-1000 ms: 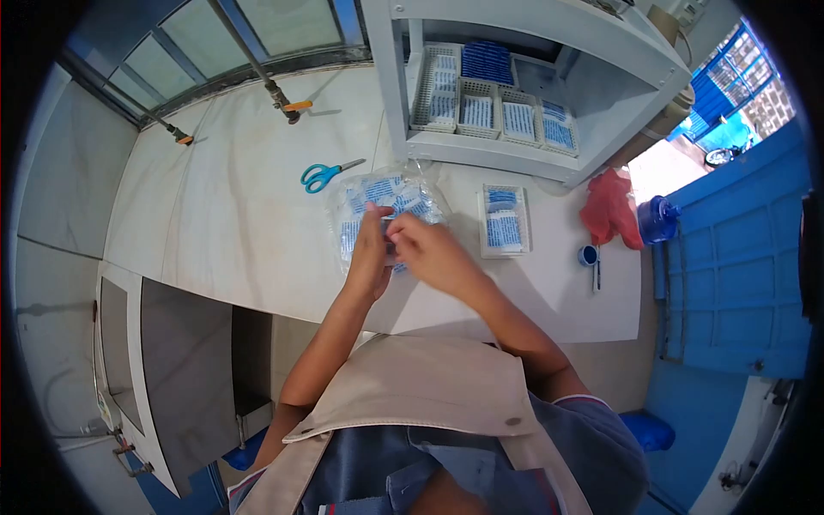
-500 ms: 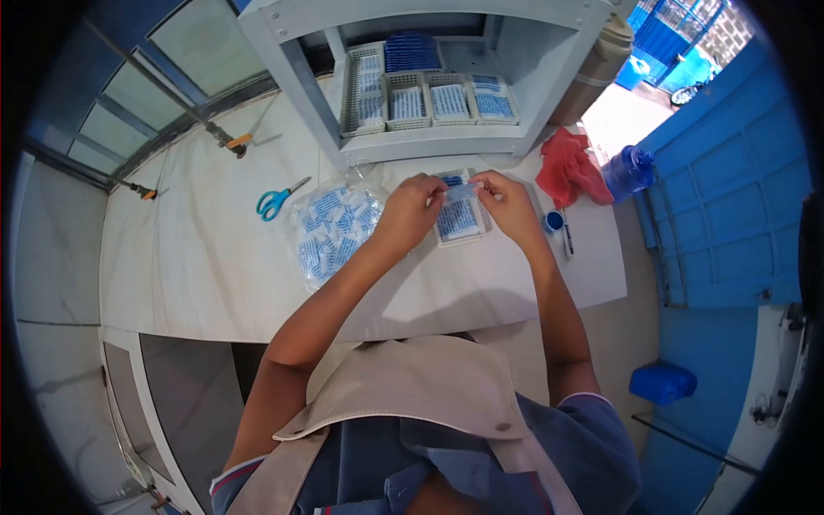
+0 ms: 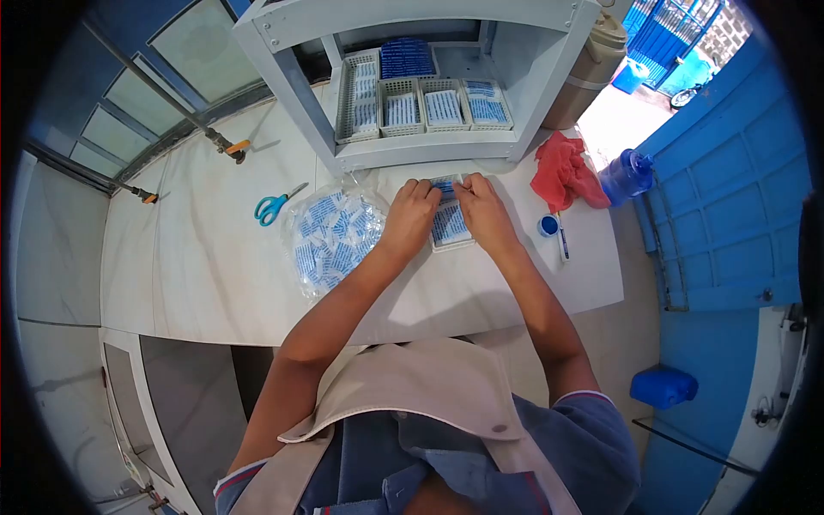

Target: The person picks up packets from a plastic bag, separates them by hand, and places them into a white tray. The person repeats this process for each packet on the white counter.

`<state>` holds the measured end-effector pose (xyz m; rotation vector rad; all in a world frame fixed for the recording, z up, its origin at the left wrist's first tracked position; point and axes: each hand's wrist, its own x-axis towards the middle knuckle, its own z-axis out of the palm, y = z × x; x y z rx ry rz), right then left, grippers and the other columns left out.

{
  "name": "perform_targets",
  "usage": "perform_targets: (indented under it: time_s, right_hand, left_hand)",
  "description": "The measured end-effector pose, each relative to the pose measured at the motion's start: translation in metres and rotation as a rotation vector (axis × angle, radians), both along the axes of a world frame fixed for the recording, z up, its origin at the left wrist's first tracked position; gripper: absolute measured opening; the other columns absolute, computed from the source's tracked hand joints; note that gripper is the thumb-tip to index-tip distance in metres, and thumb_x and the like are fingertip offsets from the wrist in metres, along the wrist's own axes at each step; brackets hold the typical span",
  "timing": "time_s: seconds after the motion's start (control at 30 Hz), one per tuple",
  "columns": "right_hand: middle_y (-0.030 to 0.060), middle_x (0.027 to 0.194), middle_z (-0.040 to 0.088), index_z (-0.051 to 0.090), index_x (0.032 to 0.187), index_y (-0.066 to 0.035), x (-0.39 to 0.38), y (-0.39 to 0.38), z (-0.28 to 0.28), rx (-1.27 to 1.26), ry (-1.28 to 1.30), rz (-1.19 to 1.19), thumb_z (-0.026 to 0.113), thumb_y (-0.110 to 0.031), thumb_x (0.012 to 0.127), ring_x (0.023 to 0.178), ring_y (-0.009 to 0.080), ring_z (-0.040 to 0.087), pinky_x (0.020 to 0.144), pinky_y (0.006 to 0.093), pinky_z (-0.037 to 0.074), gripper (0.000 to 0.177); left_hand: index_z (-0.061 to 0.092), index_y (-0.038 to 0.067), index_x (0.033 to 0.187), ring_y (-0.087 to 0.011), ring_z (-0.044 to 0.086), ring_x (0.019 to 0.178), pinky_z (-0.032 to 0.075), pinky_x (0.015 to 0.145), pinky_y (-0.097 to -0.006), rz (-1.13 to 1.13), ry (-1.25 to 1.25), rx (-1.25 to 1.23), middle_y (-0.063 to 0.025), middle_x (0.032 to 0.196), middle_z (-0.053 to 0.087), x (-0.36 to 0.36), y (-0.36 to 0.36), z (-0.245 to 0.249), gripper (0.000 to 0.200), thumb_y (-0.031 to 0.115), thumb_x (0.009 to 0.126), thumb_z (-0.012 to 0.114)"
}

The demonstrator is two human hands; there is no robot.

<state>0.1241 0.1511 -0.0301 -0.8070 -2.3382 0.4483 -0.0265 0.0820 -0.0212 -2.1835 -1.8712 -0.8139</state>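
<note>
Both hands meet over a small white basket [image 3: 452, 246] that holds blue-and-white printed packets [image 3: 449, 225]. My left hand [image 3: 414, 215] is closed at the basket's upper left, and my right hand [image 3: 483, 213] is closed at its upper right. Between their fingertips lies a blue-printed packet [image 3: 445, 186] at the basket's far end, pinched from both sides. To the left of my left hand, a clear plastic bag [image 3: 336, 236] full of similar packets rests on the table.
Teal scissors [image 3: 269, 209] lie left of the bag. A white shelf [image 3: 421, 152] with packet-filled baskets [image 3: 401, 131] stands behind. On the right are a red cloth [image 3: 562, 172], a blue-topped small container [image 3: 548, 226], a pen [image 3: 563, 240] and a blue bottle [image 3: 627, 178].
Both hands have turned palms further down and come closer to the basket. The packet, lifted and spread between the fingers before, is now lower, at the basket's far end.
</note>
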Motion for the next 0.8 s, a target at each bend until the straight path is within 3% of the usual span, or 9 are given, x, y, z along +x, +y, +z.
perform_targets:
  time_s: [0.17,0.23,0.33,0.47,0.57,0.67,0.73,0.77,0.8]
  right_hand:
    - [0.0112,0.099,0.051,0.063,0.102,0.003,-0.004,-0.003,0.006,-0.007,-0.154,-0.049,0.054,-0.009,0.085,0.089,0.0278,0.052,0.077,0.0392,0.046,0.022]
    - [0.0110,0.108,0.052,0.063,0.105,0.002,-0.006,-0.005,0.005,0.220,-0.254,-0.096,0.054,-0.010,0.084,0.092,0.0261,0.051,0.076,0.0374,0.046,0.026]
    - [0.0119,0.121,0.050,0.062,0.111,0.001,-0.006,-0.012,0.005,0.350,-0.328,-0.151,0.054,-0.008,0.081,0.096,0.0247,0.051,0.076,0.0357,0.044,0.032]
    - [0.0133,0.128,0.047,0.060,0.114,0.000,-0.009,-0.009,0.004,0.300,-0.343,-0.156,0.054,-0.008,0.079,0.098,0.0240,0.051,0.077,0.0347,0.043,0.036]
    - [0.0134,0.128,0.047,0.059,0.115,0.001,-0.010,-0.009,0.005,0.295,-0.330,-0.155,0.055,-0.008,0.078,0.101,0.0255,0.051,0.080,0.0365,0.044,0.039]
    - [0.0149,0.130,0.045,0.058,0.116,0.003,-0.022,-0.013,0.016,0.239,-0.302,-0.188,0.056,-0.008,0.079,0.106,0.0293,0.051,0.084,0.0384,0.044,0.038]
    - [0.0179,0.121,0.052,0.059,0.112,0.005,-0.031,-0.023,0.041,-0.019,0.078,-0.036,0.055,-0.006,0.081,0.101,0.0330,0.054,0.087,0.0387,0.044,0.032]
    - [0.0179,0.121,0.052,0.059,0.112,0.005,-0.038,-0.026,0.049,-0.021,0.077,-0.022,0.055,-0.006,0.081,0.101,0.0330,0.054,0.087,0.0387,0.044,0.032]
    - [0.0195,0.114,0.055,0.059,0.109,0.005,-0.050,-0.030,0.056,-0.288,0.085,0.209,0.053,-0.004,0.082,0.099,0.0339,0.055,0.087,0.0385,0.045,0.029]
  left_hand:
    - [0.058,0.002,0.082,-0.0284,0.051,0.083,0.044,0.075,-0.0365,0.028,0.008,-0.004,-0.0117,0.085,0.053,0.002,0.002,-0.002,0.012,0.001,0.070,0.054]
    - [0.061,0.002,0.086,-0.0278,0.051,0.085,0.044,0.075,-0.0370,0.051,-0.002,0.014,-0.0112,0.089,0.054,0.005,-0.001,-0.001,0.016,0.003,0.072,0.055]
    - [0.065,0.003,0.095,-0.0266,0.051,0.090,0.042,0.076,-0.0374,0.113,0.054,0.024,-0.0102,0.098,0.057,0.008,-0.008,0.004,0.023,0.006,0.075,0.055]
    - [0.067,0.005,0.098,-0.0254,0.051,0.099,0.040,0.078,-0.0374,0.215,0.105,-0.041,-0.0098,0.110,0.058,0.010,-0.013,0.002,0.024,0.011,0.078,0.056]
    - [0.066,0.005,0.103,-0.0263,0.051,0.100,0.040,0.078,-0.0370,0.261,0.124,-0.098,-0.0099,0.110,0.057,0.014,-0.012,0.002,0.028,0.012,0.077,0.058]
    - [0.063,0.004,0.107,-0.0286,0.050,0.100,0.041,0.079,-0.0400,0.272,0.035,0.041,-0.0101,0.110,0.057,0.012,-0.020,0.006,0.034,0.010,0.075,0.060]
    - [0.061,0.003,0.108,-0.0306,0.051,0.099,0.042,0.080,-0.0413,0.276,-0.047,0.055,-0.0118,0.108,0.057,0.002,-0.043,0.019,0.034,0.007,0.074,0.059]
    - [0.060,0.002,0.109,-0.0326,0.051,0.097,0.042,0.081,-0.0427,0.257,-0.128,0.072,-0.0136,0.106,0.058,-0.006,-0.057,0.023,0.035,0.004,0.073,0.059]
    - [0.059,-0.001,0.107,-0.0341,0.053,0.095,0.044,0.082,-0.0428,0.295,-0.196,-0.009,-0.0166,0.105,0.058,-0.019,-0.073,0.018,0.033,0.001,0.074,0.056]
